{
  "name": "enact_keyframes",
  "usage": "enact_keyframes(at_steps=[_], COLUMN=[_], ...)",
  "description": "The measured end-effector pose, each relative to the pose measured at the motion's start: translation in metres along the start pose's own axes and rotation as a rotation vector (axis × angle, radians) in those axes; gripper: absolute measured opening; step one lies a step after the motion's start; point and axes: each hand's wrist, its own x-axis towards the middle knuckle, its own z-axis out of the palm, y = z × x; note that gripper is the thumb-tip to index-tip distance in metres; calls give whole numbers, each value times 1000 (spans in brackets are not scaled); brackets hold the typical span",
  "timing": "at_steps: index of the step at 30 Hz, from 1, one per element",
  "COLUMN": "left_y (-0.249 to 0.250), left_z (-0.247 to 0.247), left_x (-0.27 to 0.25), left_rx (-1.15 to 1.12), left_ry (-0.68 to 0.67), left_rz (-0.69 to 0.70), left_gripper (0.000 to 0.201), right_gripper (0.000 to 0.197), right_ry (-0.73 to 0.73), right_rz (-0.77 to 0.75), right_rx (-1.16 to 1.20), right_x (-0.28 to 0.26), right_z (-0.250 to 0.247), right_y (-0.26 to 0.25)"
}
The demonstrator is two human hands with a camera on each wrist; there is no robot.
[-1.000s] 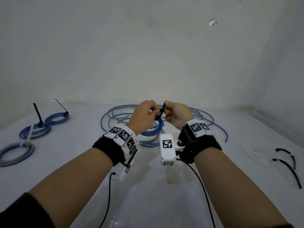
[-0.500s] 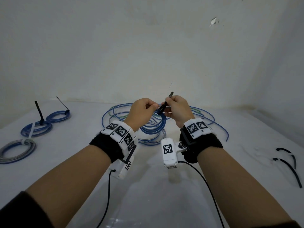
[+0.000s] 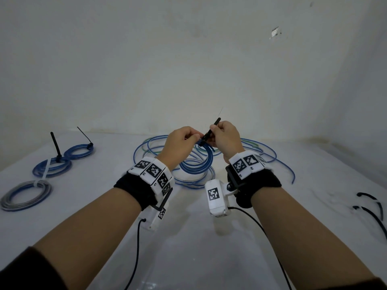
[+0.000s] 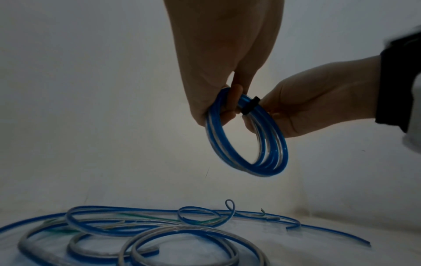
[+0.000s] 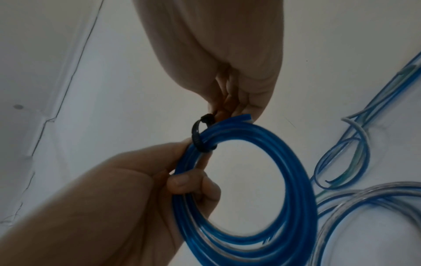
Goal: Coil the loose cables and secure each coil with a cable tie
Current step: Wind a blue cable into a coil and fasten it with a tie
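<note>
A small blue cable coil (image 3: pixel 202 166) hangs in the air above the table. My left hand (image 3: pixel 193 136) grips its top, fingers curled round the strands (image 5: pixel 182 181). A black cable tie (image 5: pixel 197 136) is looped round the coil beside those fingers, also seen as a dark band (image 4: pixel 249 106) in the left wrist view. My right hand (image 3: pixel 215 132) pinches the tie's tail (image 3: pixel 214 125), which sticks up past the knuckles. Loose blue and clear cables (image 3: pixel 150 147) lie tangled on the white table (image 3: pixel 188 237) under the hands.
Three tied coils lie at the left: two blue ones (image 3: pixel 78 150) (image 3: pixel 51 168) with black tie tails standing up, and a grey one (image 3: pixel 26 194). Two spare black cable ties (image 3: pixel 370 204) lie at the right edge. A pale wall stands close behind.
My right hand has drawn the tie's tail up and to the right, so more tail shows above the fingers. The loop sits closer round the coil. Both hands rose slightly.
</note>
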Motion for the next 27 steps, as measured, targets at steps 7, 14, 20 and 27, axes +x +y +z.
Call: enact_keyframes(at_steps=[7,14,20,27], left_y=[-1,2,4,10], left_z=[-3,-3,-6,-8], left_x=[-3,-2,0,-4], left_rx=[-38,-85,-94,-91], left_ry=[-10,-24,3,-53], left_rz=[23,35,86,125], left_gripper=[18,8,11,11], right_gripper=[11,23,18,22], right_ry=[14,30,31,-54], right_rz=[15,-3,16,113], right_rx=[-8,-56,-12,69], right_x=[3,4,4,7], right_z=[3,1,-1,-5], right_y=[-3,-8,-9,-15])
